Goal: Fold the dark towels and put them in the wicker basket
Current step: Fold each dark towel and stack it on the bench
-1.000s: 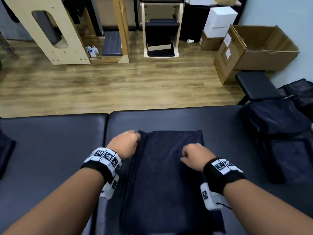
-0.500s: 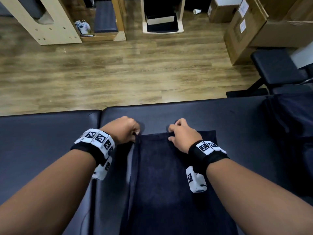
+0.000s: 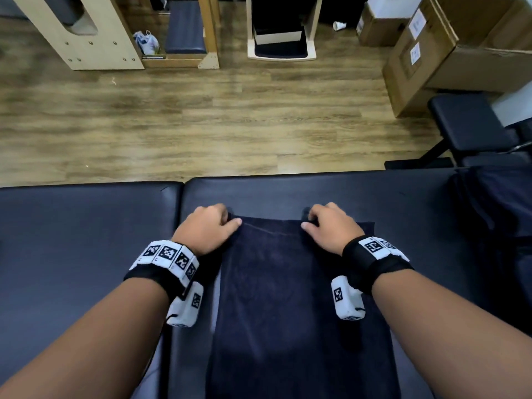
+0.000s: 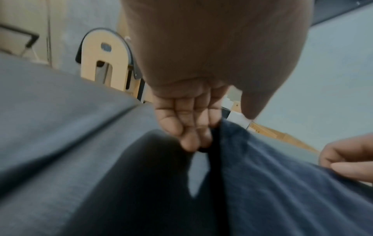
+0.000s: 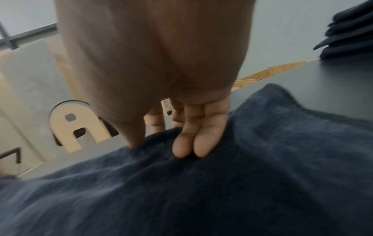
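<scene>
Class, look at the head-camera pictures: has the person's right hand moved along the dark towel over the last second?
Yes. The right hand went from the middle of the dark navy terry towel to its far edge, towards the wooden floor.

The right hand [image 3: 329,227] now sits farther right along the far edge of the dark towel [image 3: 290,298], near its far right corner, fingers curled over that edge. The left hand [image 3: 205,228] now pinches the far left corner with its thumb on top. The camera view tilts slightly lower.
</scene>
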Demonstrator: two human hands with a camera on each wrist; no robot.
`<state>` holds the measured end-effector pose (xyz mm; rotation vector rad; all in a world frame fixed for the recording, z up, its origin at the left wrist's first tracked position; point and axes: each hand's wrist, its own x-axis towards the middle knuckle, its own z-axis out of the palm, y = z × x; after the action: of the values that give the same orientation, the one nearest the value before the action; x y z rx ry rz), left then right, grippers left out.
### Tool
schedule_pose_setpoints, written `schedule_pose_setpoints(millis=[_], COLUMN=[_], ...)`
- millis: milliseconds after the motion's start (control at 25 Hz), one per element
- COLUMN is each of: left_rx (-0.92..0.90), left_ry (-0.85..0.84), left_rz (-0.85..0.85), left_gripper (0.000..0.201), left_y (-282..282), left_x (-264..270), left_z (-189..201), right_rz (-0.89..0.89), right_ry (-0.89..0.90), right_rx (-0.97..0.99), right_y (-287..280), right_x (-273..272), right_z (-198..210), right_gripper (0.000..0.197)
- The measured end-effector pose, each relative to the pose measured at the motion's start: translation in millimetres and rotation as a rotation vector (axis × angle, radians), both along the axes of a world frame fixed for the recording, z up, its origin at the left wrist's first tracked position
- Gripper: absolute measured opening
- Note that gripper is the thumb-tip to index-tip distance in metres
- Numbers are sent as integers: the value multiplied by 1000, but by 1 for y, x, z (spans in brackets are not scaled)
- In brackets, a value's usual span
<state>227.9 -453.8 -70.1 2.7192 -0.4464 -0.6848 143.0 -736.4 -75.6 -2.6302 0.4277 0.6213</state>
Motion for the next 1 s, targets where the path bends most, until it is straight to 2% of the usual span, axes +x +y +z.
schedule_pose_setpoints(millis=[80, 160, 200, 280, 320, 400, 520, 680, 760, 840, 920, 1000], left_rx=[67, 91, 66, 15, 1, 12, 14, -15, -24, -15, 59, 150], left_ry=[38, 41, 48, 70, 82, 80, 58, 16, -13, -54, -72, -38], left_rz=[4, 60, 93, 86, 40, 21, 105, 184, 183, 140, 35, -109], left_gripper=[30, 21, 25, 46, 45, 9, 26, 9, 6, 14, 26, 32], left_y=[-13, -20, -21, -21, -22, -25, -23, -15, -17, -18, -17, -8], left_x=[-6, -7, -5, -1, 1, 8, 13, 9, -4, -29, -69, -121], left_z=[1, 2, 3, 5, 4, 4, 0, -5, 0, 7, 10, 10], right_rz=[-109, -175, -182, -181, -195, -292, -432, -587, -538, -441, -364, -317], right_ry=[-5, 42, 77, 105, 81, -24, -160, -262, -297, -270, -203, -171], right_rx=[-60, -95, -111, -120, -110, -65, 20, 77, 13, -25, -61, -69], right_y=[-28, -60, -74, -91, -95, -100, -108, -116, -112, -100, -86, -67], right_x=[-11, -24, -28, -30, -29, -30, -40, -47, -52, -67, -96, -140], right_z=[7, 13, 15, 15, 13, 5, -6, -10, -9, -3, -2, -2], right_gripper=[9, 16, 12, 7, 10, 11, 16, 13, 24, 40, 49, 48])
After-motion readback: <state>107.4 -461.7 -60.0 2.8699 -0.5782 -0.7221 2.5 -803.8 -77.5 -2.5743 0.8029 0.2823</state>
